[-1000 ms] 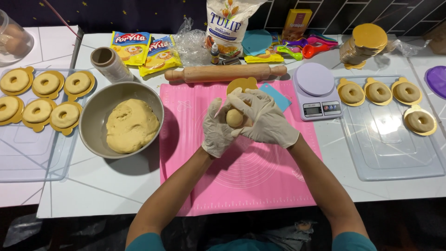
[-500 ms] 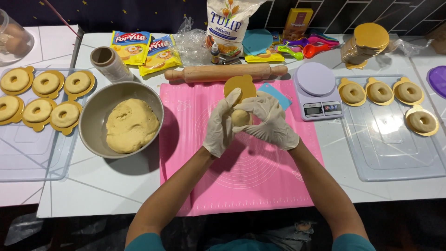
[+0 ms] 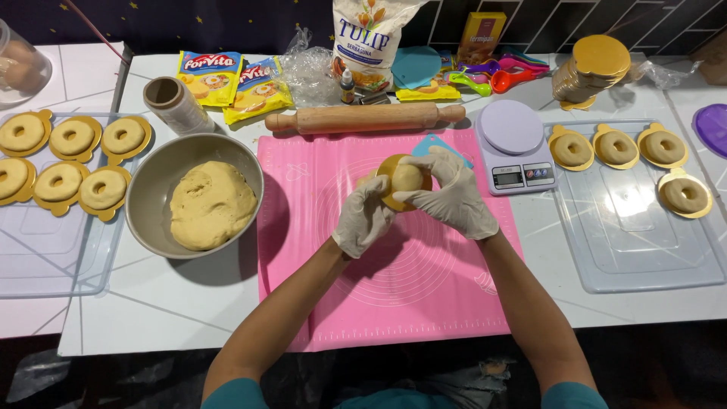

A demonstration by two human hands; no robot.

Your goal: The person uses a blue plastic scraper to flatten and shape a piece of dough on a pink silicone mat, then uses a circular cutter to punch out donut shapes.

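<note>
Both my hands wear white gloves and meet above the pink silicone mat (image 3: 424,303). A small ball of pale dough (image 3: 407,177) sits on a round gold cardboard base (image 3: 388,198). My left hand (image 3: 362,220) grips the base from below and the left. My right hand (image 3: 454,195) curls over the dough from the right, fingertips on the ball. To the left stands a grey metal bowl (image 3: 155,189) with a large lump of the same dough (image 3: 210,204).
A rolling pin (image 3: 363,118) lies across the mat's far edge. A white kitchen scale (image 3: 515,148) stands to the right. Clear trays on the left (image 3: 45,250) and right (image 3: 644,235) hold ring-shaped dough pieces on gold bases. Flour bag, packets and stacked gold bases (image 3: 594,68) line the back.
The dough ball was between my two palms. Now it rests on the gold base, which my left hand holds while my right fingers press on the ball.
</note>
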